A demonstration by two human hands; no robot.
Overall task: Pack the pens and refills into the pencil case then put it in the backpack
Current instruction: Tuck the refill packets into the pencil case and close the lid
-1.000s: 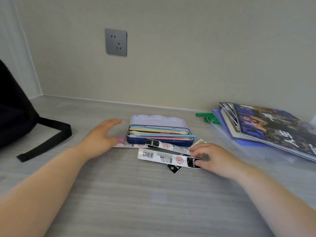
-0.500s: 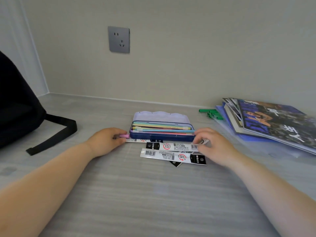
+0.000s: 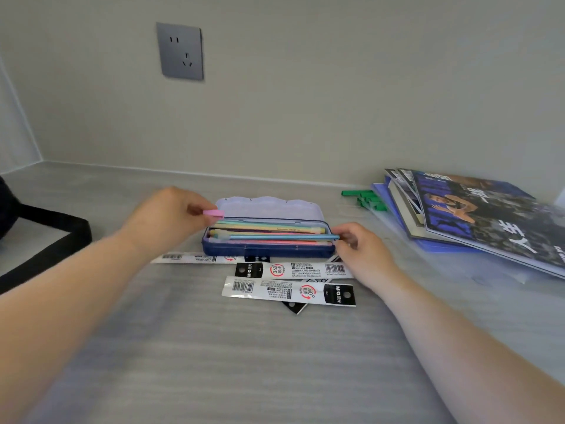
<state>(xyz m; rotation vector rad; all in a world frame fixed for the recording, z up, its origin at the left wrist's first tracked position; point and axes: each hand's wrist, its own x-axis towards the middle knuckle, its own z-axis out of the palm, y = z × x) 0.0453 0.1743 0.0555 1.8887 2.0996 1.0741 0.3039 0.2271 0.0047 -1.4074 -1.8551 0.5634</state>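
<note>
My left grip (image 3: 171, 215) is pinched on a small pink piece (image 3: 213, 213), held just above the left end of the open pencil case (image 3: 267, 249); whether it is an eraser or a pen cap I cannot tell. My right grip (image 3: 359, 246) is at the case's right end, fingertips closed on the tip of the blue pen (image 3: 284, 237), which lies along the tray with its end sticking out past the rim. The case sits in the middle of the bench (image 3: 275, 362) with its lid (image 3: 269, 205) folded back toward the wall, and several pastel pens already lie lengthwise inside it. The refill packets (image 3: 290, 290) are not packed: they lie flat on the bench just in front of the case, overlapping one another, one of them tucked against the case's front wall. The backpack (image 3: 6, 206) is well apart at the far left edge, its black strap (image 3: 46, 240) trailing across the bench. I judge I am in the pen-packing step, with refills, closing and bagging all to come. Next I should lower the pink piece into the tray's left end and nudge the blue pen leftward until it drops below the rim, otherwise the lid may not shut. Then the packets need gathering; they look about as long as the case, so they should go in flat and lengthwise.
</note>
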